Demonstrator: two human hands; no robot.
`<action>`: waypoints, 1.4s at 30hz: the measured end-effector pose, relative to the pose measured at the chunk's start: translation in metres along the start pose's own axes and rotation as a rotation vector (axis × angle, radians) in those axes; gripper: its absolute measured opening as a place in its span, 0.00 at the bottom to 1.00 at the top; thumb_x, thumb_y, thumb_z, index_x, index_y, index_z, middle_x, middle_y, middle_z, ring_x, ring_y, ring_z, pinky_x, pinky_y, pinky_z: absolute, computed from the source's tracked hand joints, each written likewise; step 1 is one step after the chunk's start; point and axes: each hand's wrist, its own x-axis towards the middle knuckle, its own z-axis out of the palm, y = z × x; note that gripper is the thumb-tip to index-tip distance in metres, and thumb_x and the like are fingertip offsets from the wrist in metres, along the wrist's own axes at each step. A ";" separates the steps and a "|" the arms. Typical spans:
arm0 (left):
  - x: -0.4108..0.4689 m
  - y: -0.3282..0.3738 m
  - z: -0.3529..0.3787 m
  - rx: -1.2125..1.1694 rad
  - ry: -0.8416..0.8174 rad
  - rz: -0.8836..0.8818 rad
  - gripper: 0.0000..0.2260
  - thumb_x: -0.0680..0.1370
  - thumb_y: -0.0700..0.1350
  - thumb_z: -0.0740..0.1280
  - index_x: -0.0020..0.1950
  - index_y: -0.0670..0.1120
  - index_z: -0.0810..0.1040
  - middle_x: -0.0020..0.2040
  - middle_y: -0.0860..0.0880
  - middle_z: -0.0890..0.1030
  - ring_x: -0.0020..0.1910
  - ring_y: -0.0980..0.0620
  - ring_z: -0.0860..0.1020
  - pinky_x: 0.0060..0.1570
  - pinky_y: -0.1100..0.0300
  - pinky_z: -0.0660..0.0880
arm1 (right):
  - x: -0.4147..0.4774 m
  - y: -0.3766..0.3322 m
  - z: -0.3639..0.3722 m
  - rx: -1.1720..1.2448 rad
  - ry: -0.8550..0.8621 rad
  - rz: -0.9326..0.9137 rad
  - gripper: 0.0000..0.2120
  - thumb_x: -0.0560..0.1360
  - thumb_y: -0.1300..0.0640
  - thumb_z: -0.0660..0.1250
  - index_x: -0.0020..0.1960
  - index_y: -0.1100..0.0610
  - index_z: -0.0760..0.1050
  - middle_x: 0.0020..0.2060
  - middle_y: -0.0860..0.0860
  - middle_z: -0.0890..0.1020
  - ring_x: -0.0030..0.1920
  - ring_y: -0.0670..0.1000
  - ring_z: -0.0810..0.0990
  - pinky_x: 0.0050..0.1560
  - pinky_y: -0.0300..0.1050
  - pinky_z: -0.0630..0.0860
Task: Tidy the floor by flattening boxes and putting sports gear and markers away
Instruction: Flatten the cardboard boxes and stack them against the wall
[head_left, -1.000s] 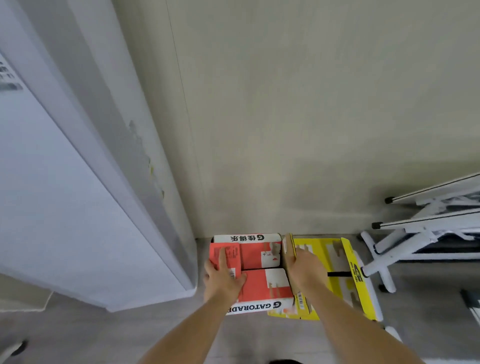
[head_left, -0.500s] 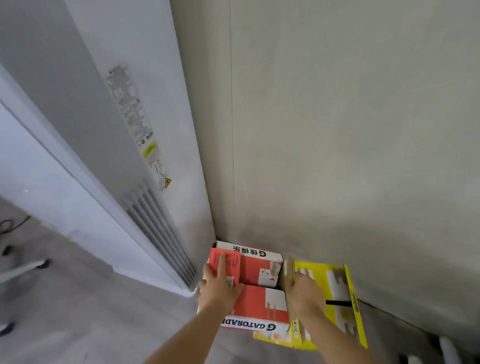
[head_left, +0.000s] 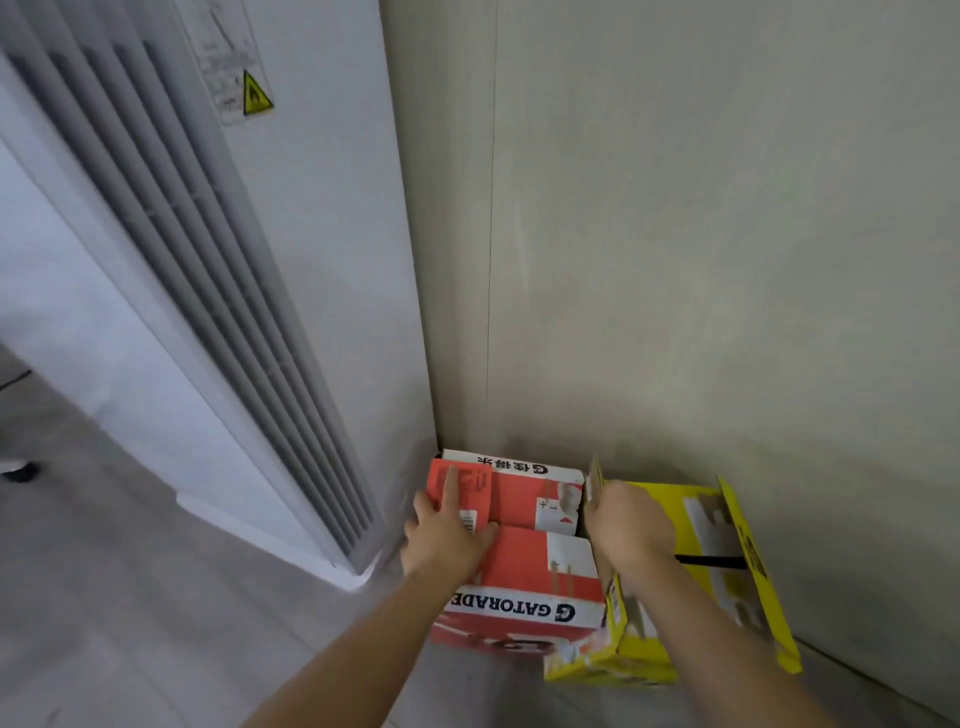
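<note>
A red and white Gatorade box stands on the floor in the corner, its top flaps closed. My left hand lies flat on its left top flap, fingers spread and one finger stretched forward. Right beside it stands a yellow box with a black strap across its top. My right hand grips the yellow box's upright left flap at the gap between the two boxes.
A tall white air conditioner with vertical vents stands at the left, close to the red box. A beige wall runs behind both boxes. Grey floor spreads to the lower left.
The view has swung left and closer: the white folding rack at the right has left the frame and the air conditioner's vents show. Both hands have stayed on the two boxes.
</note>
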 end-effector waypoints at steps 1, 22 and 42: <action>0.005 -0.005 0.008 -0.009 0.016 0.013 0.44 0.71 0.70 0.63 0.75 0.66 0.35 0.78 0.46 0.52 0.73 0.35 0.61 0.66 0.37 0.69 | 0.004 0.001 0.010 0.005 0.018 -0.013 0.20 0.79 0.44 0.56 0.48 0.58 0.80 0.46 0.55 0.83 0.48 0.59 0.82 0.43 0.46 0.77; -0.028 -0.073 0.066 -0.234 0.151 -0.157 0.45 0.68 0.67 0.70 0.76 0.64 0.46 0.69 0.45 0.64 0.63 0.38 0.74 0.59 0.40 0.77 | -0.030 -0.040 0.101 -0.258 0.268 -0.728 0.25 0.72 0.62 0.67 0.69 0.59 0.69 0.73 0.61 0.62 0.72 0.64 0.60 0.74 0.63 0.49; -0.198 -0.250 -0.008 -0.897 0.500 -0.341 0.29 0.66 0.59 0.77 0.62 0.68 0.66 0.54 0.49 0.82 0.46 0.48 0.85 0.46 0.45 0.83 | -0.177 -0.150 0.182 -0.292 -0.501 -1.339 0.49 0.65 0.33 0.70 0.77 0.43 0.48 0.74 0.53 0.60 0.76 0.59 0.54 0.76 0.58 0.51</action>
